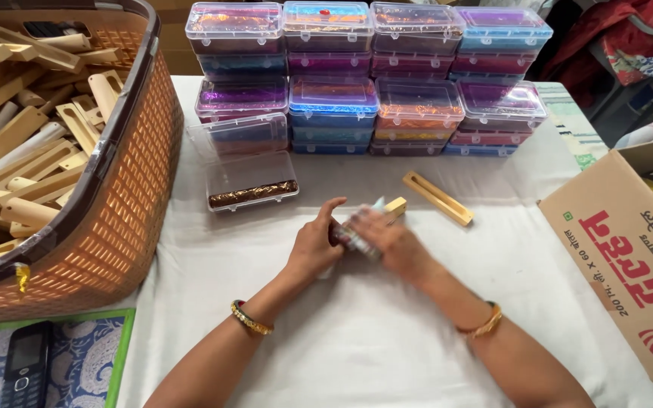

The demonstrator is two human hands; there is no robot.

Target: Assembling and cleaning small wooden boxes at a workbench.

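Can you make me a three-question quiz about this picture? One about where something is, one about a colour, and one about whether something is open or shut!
1. Where is the big orange basket?
A. On the person's left
B. On the person's right
C. Behind the stacked boxes

2. What colour is the cloth on the table?
A. Black
B. White
C. Green

3. How is the clear box nearest the basket?
A. Shut tight
B. Open, lid standing up
C. Upside down

Answers:
1. A, the basket full of wooden pieces fills the left side.
2. B, white cloth shows all around the left hand and right hand, which hold a small blurred thing between them.
3. B, its lid stands up behind it, and a dark sparkly stick lies inside.
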